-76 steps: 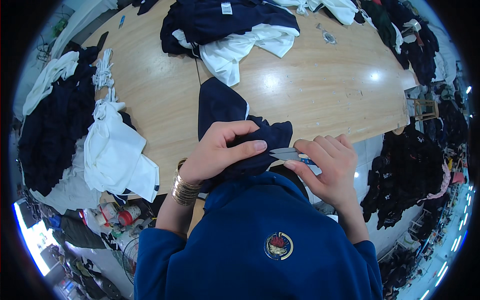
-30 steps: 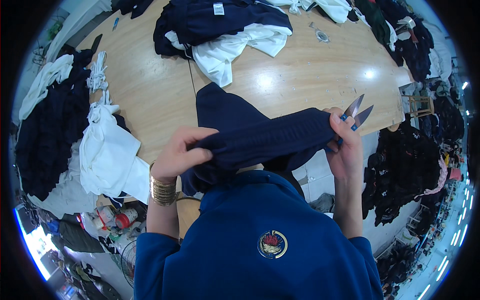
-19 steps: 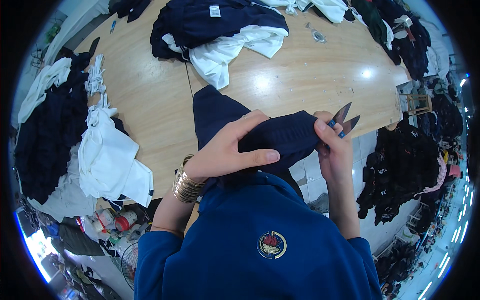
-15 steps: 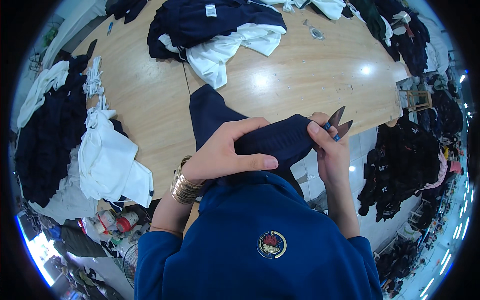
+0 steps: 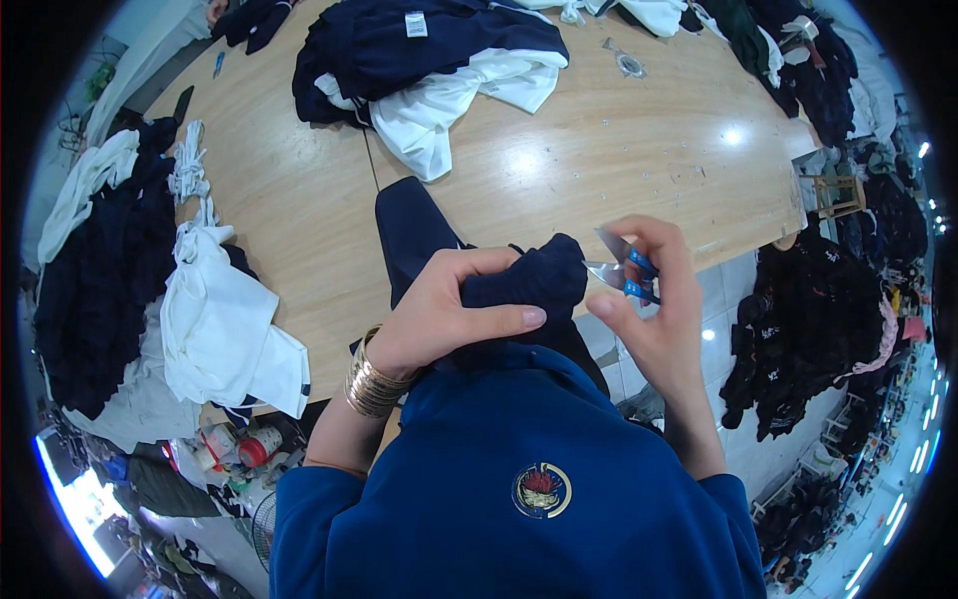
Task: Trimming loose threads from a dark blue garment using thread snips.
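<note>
My left hand (image 5: pixel 434 304) is closed round a bunched navy garment (image 5: pixel 544 275), its thumb lying across the front of the cloth. A flat part of the same garment stretches away onto the wooden table (image 5: pixel 599 170). To the right of the cloth, my right hand (image 5: pixel 659 324) holds a pair of small blue-handled thread snips (image 5: pixel 641 291) in its curled fingers. The snips' blades are spread and point left; the lower tip is at the cloth's right edge, and I cannot tell whether it touches. My right thumb is off the cloth.
A navy and white garment pile (image 5: pixel 429 60) lies at the far side. White garments (image 5: pixel 225 314) and dark cloth (image 5: pixel 100 290) sit at the left. Black garments (image 5: pixel 798 334) hang beyond the table's right edge. Another person's hand (image 5: pixel 217 10) shows at the far left.
My right hand has let go of the cloth's right end and turned the snips, so their blades now point left at it instead of up and away. The cloth end has bunched up.
</note>
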`<action>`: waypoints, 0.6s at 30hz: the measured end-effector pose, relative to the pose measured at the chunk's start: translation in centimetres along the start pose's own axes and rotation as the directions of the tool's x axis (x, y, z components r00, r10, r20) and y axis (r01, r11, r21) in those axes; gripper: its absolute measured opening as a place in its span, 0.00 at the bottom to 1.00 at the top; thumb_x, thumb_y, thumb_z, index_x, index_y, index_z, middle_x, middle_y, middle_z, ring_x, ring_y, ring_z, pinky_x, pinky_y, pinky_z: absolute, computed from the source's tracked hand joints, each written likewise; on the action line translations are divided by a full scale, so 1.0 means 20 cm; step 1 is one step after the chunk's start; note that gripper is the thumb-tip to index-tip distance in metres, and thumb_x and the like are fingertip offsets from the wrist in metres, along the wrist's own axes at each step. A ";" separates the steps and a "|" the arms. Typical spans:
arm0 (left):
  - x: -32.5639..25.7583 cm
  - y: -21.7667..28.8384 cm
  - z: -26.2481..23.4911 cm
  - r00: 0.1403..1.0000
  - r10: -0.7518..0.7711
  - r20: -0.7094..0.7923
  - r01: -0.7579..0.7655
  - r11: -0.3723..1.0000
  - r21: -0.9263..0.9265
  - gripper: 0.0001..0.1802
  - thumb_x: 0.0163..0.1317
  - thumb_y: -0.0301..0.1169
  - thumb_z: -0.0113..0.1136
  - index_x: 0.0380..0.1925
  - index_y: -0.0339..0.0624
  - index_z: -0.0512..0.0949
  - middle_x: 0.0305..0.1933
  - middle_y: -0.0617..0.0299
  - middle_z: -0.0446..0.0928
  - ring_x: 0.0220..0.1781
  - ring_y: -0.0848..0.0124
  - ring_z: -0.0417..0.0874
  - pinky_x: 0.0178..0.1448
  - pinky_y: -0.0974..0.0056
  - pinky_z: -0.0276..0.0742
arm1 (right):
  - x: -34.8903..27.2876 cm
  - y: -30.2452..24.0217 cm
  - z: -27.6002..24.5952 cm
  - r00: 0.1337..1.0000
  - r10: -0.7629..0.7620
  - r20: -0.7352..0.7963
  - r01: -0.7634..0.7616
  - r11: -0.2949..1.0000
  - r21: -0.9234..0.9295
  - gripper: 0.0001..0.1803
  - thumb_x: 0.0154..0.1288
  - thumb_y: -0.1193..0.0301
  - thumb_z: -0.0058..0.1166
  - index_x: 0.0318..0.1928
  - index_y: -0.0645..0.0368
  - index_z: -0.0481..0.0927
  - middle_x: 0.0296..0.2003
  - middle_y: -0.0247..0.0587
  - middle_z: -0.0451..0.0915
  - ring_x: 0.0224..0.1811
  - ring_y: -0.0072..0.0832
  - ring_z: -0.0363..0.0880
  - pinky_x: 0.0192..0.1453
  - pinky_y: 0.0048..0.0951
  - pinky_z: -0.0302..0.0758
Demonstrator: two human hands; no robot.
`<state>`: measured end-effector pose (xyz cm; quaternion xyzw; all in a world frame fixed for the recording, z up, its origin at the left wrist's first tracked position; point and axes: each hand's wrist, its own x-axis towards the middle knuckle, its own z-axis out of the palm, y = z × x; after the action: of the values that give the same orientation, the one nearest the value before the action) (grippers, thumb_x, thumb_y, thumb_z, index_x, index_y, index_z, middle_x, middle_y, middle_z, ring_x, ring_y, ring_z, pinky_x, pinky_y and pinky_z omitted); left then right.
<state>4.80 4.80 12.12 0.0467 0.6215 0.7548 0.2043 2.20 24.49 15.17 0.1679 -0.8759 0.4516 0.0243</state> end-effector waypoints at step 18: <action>-0.03 -0.12 0.08 0.923 0.209 -0.323 -0.200 0.978 0.060 0.11 0.48 0.33 0.66 0.27 0.39 0.76 0.25 0.68 0.75 0.25 0.84 0.69 0.31 0.78 0.62 | -0.07 -0.02 -0.03 0.962 -0.248 0.118 0.274 0.825 -0.495 0.15 0.50 0.58 0.59 0.32 0.54 0.75 0.20 0.29 0.67 0.23 0.24 0.65 0.35 0.30 0.52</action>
<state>6.49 6.44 10.38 -0.0122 0.6482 0.7612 0.0179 3.61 25.06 15.56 0.2845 -0.9326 0.1940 0.1080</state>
